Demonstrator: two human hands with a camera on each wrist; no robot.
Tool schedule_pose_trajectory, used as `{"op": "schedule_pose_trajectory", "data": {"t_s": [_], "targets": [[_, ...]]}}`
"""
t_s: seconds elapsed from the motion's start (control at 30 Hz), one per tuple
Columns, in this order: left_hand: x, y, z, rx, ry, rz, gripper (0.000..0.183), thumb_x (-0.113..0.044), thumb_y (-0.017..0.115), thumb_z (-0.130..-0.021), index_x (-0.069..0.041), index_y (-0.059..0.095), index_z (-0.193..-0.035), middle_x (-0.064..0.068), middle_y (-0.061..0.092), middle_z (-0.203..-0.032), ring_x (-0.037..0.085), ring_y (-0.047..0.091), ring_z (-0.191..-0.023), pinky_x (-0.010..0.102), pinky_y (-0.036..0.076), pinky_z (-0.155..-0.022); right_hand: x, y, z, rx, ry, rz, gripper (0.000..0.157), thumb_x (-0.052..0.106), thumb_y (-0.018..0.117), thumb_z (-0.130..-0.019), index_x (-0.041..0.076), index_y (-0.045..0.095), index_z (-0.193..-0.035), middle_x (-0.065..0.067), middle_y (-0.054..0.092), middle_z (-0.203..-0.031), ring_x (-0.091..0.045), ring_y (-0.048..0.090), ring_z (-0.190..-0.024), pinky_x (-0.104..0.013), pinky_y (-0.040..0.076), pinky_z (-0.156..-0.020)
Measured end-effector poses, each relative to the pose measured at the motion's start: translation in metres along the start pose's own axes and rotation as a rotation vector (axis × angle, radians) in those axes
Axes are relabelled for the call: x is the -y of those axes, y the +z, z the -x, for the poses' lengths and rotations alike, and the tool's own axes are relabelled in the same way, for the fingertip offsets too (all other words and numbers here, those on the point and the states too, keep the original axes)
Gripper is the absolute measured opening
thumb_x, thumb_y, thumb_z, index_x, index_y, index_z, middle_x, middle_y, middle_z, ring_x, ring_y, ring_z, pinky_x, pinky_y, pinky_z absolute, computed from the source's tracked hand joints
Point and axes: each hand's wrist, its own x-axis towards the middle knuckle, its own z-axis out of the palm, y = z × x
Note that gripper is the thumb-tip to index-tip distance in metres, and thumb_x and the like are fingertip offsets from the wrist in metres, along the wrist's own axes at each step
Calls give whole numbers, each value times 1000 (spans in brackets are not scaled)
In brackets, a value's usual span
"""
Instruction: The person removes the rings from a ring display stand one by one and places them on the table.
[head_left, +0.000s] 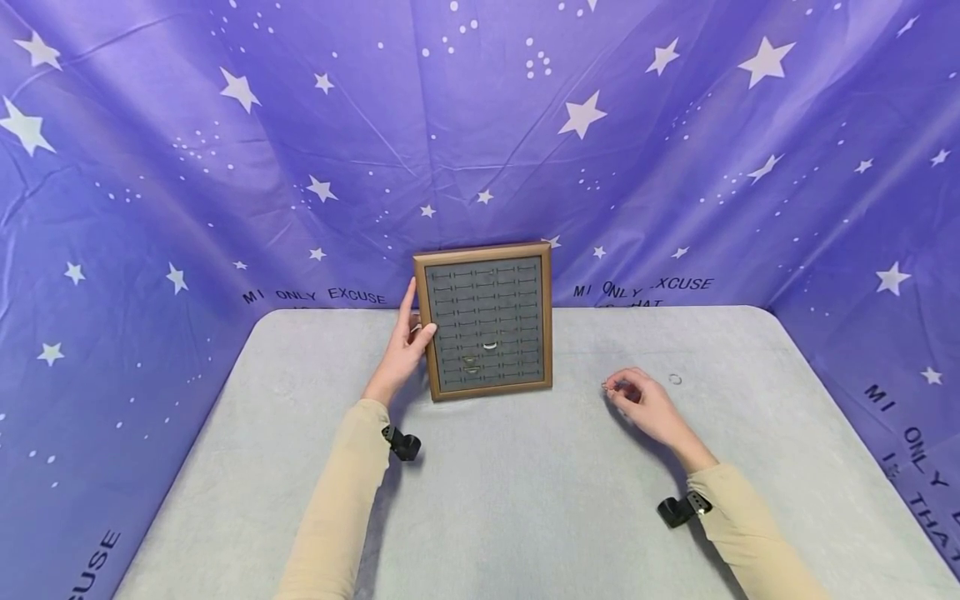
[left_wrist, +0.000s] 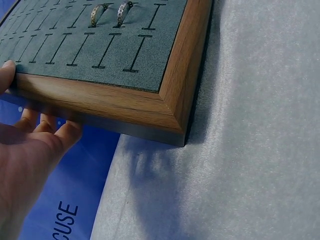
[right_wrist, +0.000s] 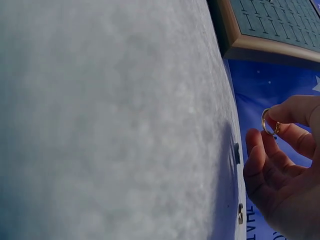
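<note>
A ring display board [head_left: 487, 292] with a wooden frame and grey slotted padding stands tilted up on the table. My left hand [head_left: 402, 354] grips its left side, thumb on the front of the frame and the other fingers at the side and behind. Rings sit in its lower slots, one silvery ring [head_left: 490, 346] among them; the left wrist view shows a gold ring [left_wrist: 97, 15] beside another ring [left_wrist: 123, 13]. To the right of the board, my right hand [head_left: 647, 406] pinches a thin gold ring [right_wrist: 265, 122] between thumb and forefinger, above the table.
A loose ring [head_left: 675, 379] lies on the pale table [head_left: 525, 492] just beyond my right hand. In the right wrist view, two small objects, probably rings, show at the table's far side. A purple star-printed curtain [head_left: 480, 125] encloses the table's back and sides.
</note>
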Motion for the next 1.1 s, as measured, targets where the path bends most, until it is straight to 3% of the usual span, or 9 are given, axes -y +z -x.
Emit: {"op": "schedule_pose_trajectory", "data": {"t_s": [0.2, 0.5, 0.67, 0.83, 1.1], "targets": [[0, 0, 0, 2, 4, -5, 74, -9, 49, -102, -23, 1, -157, 21, 47, -117, 25, 42, -79, 30, 36, -66, -5, -3, 3, -14, -39, 72, 7, -5, 66, -86, 0, 65, -90, -10, 59, -91, -8, 50, -70, -22, 42, -58], [-1, 0, 1, -1, 4, 3, 74, -9, 49, -101, -21, 1, -157, 23, 47, -123, 26, 44, -89, 31, 37, -69, -5, -9, 7, 32, -18, 124, 7, -4, 67, -86, 2, 65, -90, -6, 57, -85, -10, 50, -71, -23, 41, -61], [-1, 1, 1, -2, 12, 5, 74, -8, 49, -101, -19, 1, -157, 22, 48, -120, 25, 45, -86, 31, 37, -68, -6, -11, 7, 35, -29, 142, 9, -5, 67, -85, 2, 66, -89, -7, 59, -88, -10, 51, -72, -23, 43, -64], [-1, 1, 1, -4, -4, 7, 75, -10, 49, -101, -23, 1, -157, 22, 48, -122, 23, 46, -87, 32, 38, -69, -10, -11, 7, 33, -38, 178, 10, -7, 68, -82, 2, 67, -87, -5, 59, -86, -10, 51, -72, -24, 43, -66], [-1, 1, 1, -1, -8, 2, 75, -10, 49, -102, -23, 1, -157, 24, 49, -121, 25, 46, -88, 35, 38, -69, -11, -12, 9, 57, 7, 194, 9, -6, 68, -82, 1, 67, -87, -2, 57, -83, -10, 50, -72, -24, 42, -65]]}}
